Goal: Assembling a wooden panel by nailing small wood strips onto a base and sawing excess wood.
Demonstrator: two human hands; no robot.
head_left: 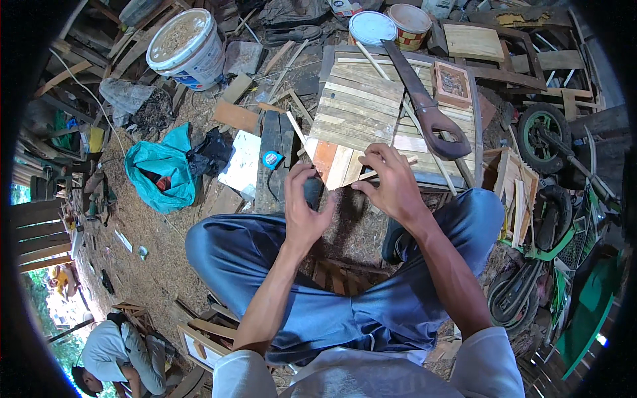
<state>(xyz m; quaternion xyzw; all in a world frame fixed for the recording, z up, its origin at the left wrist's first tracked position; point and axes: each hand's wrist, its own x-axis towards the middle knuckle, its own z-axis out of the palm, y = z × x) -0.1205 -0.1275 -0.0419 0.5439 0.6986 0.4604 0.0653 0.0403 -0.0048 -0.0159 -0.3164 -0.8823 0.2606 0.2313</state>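
Note:
A slatted wooden panel point(361, 99) lies before me, its near end made of pale and reddish-brown strips tapering to a point. Beside the left slanted edge of that point is my left hand point(304, 207), fingers bent and thumb held apart, with nothing visible in its grasp. My right hand point(391, 182) is at the opposite slanted edge, thumb and fingers closed around a thin wooden strip point(409, 161); its grip is partly hidden. A handsaw point(418, 93) with a dark handle rests across the panel. Near its upper right corner sits a small wooden box point(452, 83) of small pieces.
A blue tape measure point(271, 159) lies on a dark board to the left, near a teal sack point(159, 169). Buckets point(182, 50) stand at the back. Wheeled green-and-black parts point(544, 139) are at right. Another person point(123, 355) crouches at lower left.

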